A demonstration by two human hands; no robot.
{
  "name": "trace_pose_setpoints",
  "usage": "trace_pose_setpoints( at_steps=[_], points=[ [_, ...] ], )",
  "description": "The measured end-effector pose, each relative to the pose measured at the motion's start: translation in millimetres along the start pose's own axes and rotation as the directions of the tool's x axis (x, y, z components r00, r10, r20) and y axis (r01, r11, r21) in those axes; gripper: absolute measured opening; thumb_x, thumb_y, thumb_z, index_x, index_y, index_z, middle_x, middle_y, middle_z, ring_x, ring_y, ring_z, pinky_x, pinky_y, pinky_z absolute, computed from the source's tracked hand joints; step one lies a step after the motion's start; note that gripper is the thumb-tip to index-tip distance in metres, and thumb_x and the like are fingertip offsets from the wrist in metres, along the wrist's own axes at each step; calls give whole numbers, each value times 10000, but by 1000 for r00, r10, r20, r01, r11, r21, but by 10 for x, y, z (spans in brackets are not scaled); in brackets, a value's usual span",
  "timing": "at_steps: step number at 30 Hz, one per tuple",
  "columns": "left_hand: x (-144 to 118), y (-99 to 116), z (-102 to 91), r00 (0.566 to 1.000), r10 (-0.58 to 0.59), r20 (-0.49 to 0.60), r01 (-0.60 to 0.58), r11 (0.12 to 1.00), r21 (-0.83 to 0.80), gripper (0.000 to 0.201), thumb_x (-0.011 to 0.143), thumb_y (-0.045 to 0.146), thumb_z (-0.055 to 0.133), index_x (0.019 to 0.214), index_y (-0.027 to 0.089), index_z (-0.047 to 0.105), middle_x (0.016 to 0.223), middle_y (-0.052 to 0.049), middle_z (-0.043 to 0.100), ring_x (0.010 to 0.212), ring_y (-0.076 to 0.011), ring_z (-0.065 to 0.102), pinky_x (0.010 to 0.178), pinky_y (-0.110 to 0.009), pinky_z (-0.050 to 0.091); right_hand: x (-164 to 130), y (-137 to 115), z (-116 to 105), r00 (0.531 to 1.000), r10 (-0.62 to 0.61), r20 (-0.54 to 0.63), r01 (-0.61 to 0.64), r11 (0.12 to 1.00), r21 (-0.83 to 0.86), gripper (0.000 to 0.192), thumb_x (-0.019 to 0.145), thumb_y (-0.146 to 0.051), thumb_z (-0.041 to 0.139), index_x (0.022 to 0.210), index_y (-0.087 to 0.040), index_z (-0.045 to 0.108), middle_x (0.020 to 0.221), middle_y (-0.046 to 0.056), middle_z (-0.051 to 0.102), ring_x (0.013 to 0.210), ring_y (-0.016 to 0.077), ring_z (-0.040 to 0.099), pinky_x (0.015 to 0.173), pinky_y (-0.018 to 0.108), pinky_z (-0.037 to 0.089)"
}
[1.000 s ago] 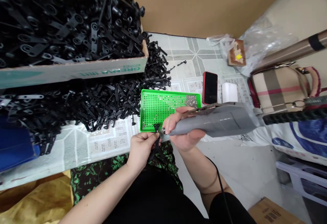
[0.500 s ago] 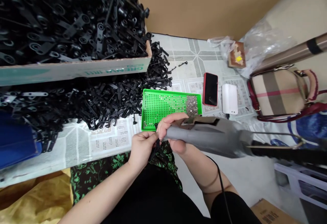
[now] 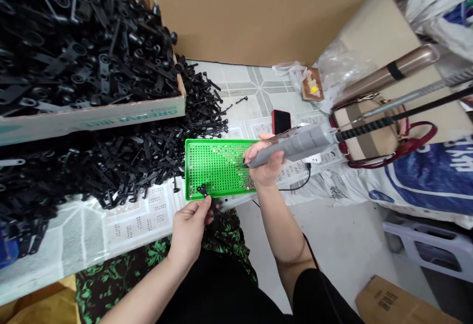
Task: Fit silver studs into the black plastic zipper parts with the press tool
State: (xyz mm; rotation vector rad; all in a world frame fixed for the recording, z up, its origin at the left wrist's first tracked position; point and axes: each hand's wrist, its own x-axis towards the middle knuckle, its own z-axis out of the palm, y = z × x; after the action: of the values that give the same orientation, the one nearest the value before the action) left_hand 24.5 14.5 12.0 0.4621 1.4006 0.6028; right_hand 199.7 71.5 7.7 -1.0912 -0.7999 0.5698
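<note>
My right hand (image 3: 266, 172) is wrapped round a grey electric screwdriver (image 3: 301, 144), whose front end points left over the green perforated tray (image 3: 187, 176). Small metal screws (image 3: 229, 159) stand in many of the tray's holes, with a heap of them at the right end, partly hidden by the hand and tool. At the tray's front edge my left hand (image 3: 189, 223) pinches a black plastic part (image 3: 202, 191) between thumb and fingers. More black pieces show under that hand, their number hidden.
A cardboard box (image 3: 148, 117) heaped with black parts stands at the left, with a pile of loose black parts (image 3: 148, 151) before it. Beyond the tray are a red phone (image 3: 281, 121) and a wooden block (image 3: 312, 85). A checked handbag (image 3: 364, 141) sits at the right.
The screwdriver has moved away from my left hand, to the right and over the tray's right part. My left hand still holds the black part, now more exposed. The view has shifted right.
</note>
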Motion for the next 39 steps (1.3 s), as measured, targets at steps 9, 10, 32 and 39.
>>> trace_pose_setpoints(
  at_steps=[9, 10, 32, 39],
  points=[
    [22, -78, 39, 998, 47, -43, -49, 998, -39, 358, 548, 495, 795, 572, 155, 687, 580, -39, 675, 537, -136, 556, 504, -247, 461, 1, 97, -35, 998, 12, -60, -14, 999, -33, 519, 692, -748, 497, 898, -272, 504, 463, -98, 462, 337, 102, 441, 387, 278, 391],
    [24, -83, 42, 998, 50, -46, -52, 998, -44, 350, 555, 488, 795, 571, 155, 687, 585, -40, 679, 532, -133, 554, 504, -246, 461, -1, 103, -40, 999, 7, -54, -9, 999, -34, 518, 697, -749, 490, 904, -274, 504, 468, -98, 460, 341, 103, 445, 389, 277, 392],
    [33, -102, 68, 996, 33, -78, -42, 993, -111, 335, 533, 453, 824, 554, 153, 676, 541, -21, 671, 491, -110, 548, 489, -220, 464, -45, 111, -48, 997, -79, 1, 79, 997, 7, 493, 748, -718, 476, 918, -257, 522, 473, -99, 460, 345, 94, 443, 407, 266, 421],
    [39, -139, 51, 992, 57, -110, -65, 996, -69, 326, 565, 453, 805, 544, 159, 663, 491, 7, 621, 489, -124, 553, 490, -235, 460, -103, 113, -18, 986, -160, 36, 159, 987, 21, 341, 798, -555, 574, 965, -258, 562, 562, -76, 541, 419, 93, 506, 437, 250, 432]
  ],
)
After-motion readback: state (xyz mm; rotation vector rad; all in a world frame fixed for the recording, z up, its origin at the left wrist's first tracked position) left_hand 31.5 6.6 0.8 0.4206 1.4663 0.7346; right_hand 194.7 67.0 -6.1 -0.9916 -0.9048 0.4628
